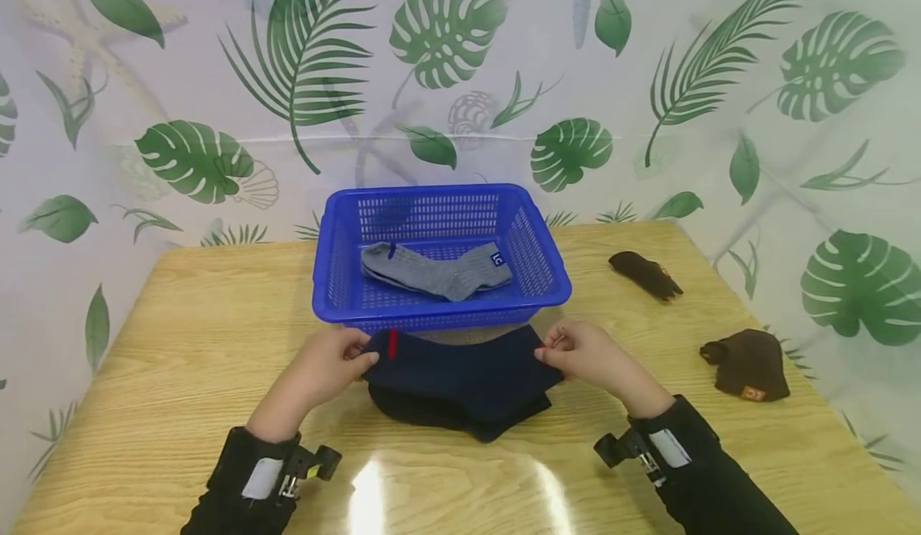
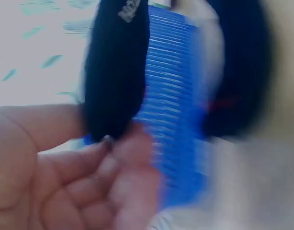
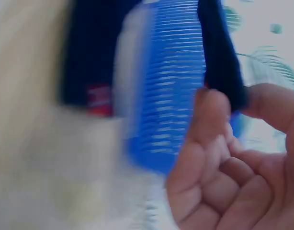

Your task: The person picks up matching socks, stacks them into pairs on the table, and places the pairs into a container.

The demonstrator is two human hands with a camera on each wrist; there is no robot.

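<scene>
My wooden table [image 1: 180,343] carries a blue basket [image 1: 536,275] at twelve o'clock, navy socks [image 1: 460,383] centrally, brown socks [image 1: 748,363] at three.

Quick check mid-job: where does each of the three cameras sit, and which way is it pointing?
Head: worn on the head, looks forward and down at the table, basket and navy socks; both hands and sleeves show.
Left wrist: on the left wrist, faces the left hand pinching a sock end.
Right wrist: on the right wrist, faces the right hand pinching the other end.
Both wrist views share the basket wall, blurred.
</scene>
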